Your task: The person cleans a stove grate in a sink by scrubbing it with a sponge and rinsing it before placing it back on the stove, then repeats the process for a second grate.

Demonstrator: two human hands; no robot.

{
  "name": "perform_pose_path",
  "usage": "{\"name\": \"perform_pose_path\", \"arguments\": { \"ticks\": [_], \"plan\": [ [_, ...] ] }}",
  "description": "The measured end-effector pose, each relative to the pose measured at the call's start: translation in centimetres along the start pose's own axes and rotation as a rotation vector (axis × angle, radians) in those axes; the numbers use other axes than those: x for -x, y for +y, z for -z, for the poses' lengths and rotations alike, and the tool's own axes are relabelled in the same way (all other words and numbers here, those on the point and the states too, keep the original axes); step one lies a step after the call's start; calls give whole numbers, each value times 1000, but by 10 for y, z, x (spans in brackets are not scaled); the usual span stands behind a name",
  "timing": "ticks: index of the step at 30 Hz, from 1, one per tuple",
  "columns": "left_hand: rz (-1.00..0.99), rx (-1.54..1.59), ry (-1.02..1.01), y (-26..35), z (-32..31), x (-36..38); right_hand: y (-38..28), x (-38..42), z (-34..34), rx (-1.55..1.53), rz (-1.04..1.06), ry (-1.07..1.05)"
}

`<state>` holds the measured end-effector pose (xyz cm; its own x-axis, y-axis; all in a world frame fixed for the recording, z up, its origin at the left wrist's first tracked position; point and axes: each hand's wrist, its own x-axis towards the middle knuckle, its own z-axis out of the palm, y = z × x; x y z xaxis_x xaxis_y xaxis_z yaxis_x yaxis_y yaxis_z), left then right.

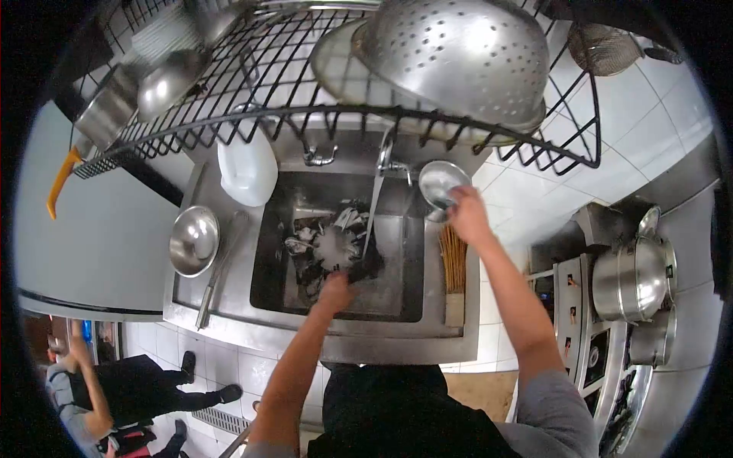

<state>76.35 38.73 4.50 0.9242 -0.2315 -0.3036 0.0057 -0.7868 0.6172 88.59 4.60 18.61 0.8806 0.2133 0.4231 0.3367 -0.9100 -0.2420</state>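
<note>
A person stood at a stainless steel sink (229, 305) in a white-tiled kitchen, seen from a head-worn camera. The right hand (467, 215) was closed on the rim of a small steel bowl (441, 183), held at the sink's back right corner beside the faucet (385, 156), from which a thin stream of water ran. The left hand (336, 290) reached down into the basin, its fingers curled around a dark cloth or sponge (366, 267); what exactly it gripped could not be made out. Dishes and utensils (328, 240) lay heaped in the basin, too jumbled to tell apart.

A steel bowl (193, 240) sat on the left drainboard near a white plastic jug (247, 169). Overhead, a black wire rack (305, 114) carried a large colander (458, 57) and upturned pots (164, 84). Wooden chopsticks (454, 259) lay on the right ledge. Large lidded pots (632, 278) stood on a stove at right. Another person (114, 389) crouched on the tiled floor at lower left, partly cut off. No writing was legible.
</note>
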Motion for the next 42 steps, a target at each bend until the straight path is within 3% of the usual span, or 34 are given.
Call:
{"name": "perform_pose_path", "arguments": {
  "ticks": [1, 3, 4, 5, 6, 7, 10, 12, 13, 16, 17, 19, 20, 21, 22, 23, 25, 30, 33, 35, 36, 38, 40, 42],
  "plan": [
    [1, -7, 12, -3, -22, -24, -39, -2, 19, -283, -177, -135],
    [-6, -364, -94, -18, -70, -68, -63, 5, -10, -910, -425, -379],
    [-3, -357, -90, -18, -82, -80, -88, 0, -2, -1261, -573, -461],
    [122, -371, -120, -15, -92, -91, -111, -7, 6, -1606, -720, -543],
    [247, -378, -147, -11, -101, -104, -120, -10, -14, -1778, -794, -523],
    [253, -357, -134, -9, -107, -116, -123, -14, -34, -1948, -867, -501],
    [274, -424, -79, -22, -128, -141, -136, -28, -55, -1990, -969, -583],
    [331, -47, 101, -31, -147, -158, -133, -31, -67, -1931, -924, -646],
    [473, -7, -12, -15, -124, -157, -129, -34, -71, -1880, -952, -636],
    [641, -33, -89, 20, -81, -151, -129, -40, -53, -1723, -915, -559],
    [617, -163, -9, 14, -96, -154, -128, -41, -46, -1706, -829, -709],
    [523, -125, 1, 2, -105, -156, -133, -45, -29, -1687, -726, -933],
    [416, -112, 10, 4, -105, -155, -133, -43, -32, -1676, -731, -933],
    [502, -441, -128, 10, -104, -159, -133, -41, -36, -1565, -724, -887],
    [489, -436, -133, 9, -108, -166, -132, -39, -38, -1457, -721, -838],
    [529, -329, -137, 0, -120, -176, -141, -43, -23, -1467, -658, -846],
    [594, -208, -135, -15, -153, -198, -141, -38, -26, -1517, -729, -842],
    [441, -64, -155, -44, -192, -217, -124, -33, -44, -1811, -810, -660],
    [390, -14, -179, -49, -170, -201, -125, -34, -46, -1822, -702, -682],
    [467, -224, -192, -16, -109, -166, -121, -32, -59, -2043, -809, -766],
    [473, -244, -190, -33, -112, -172, -124, -34, -67, -2065, -802, -760],
    [396, -128, -253, -44, -84, -170, -138, -45, -70, -1853, -738, -672],
    [372, -73, -283, -24, -31, -148, -143, -54, -63, -1972, -652, -739],
    [371, -153, -151, 7, 27, -114, -151, -59, -58, -1799, -796, -704]
  ]
}}
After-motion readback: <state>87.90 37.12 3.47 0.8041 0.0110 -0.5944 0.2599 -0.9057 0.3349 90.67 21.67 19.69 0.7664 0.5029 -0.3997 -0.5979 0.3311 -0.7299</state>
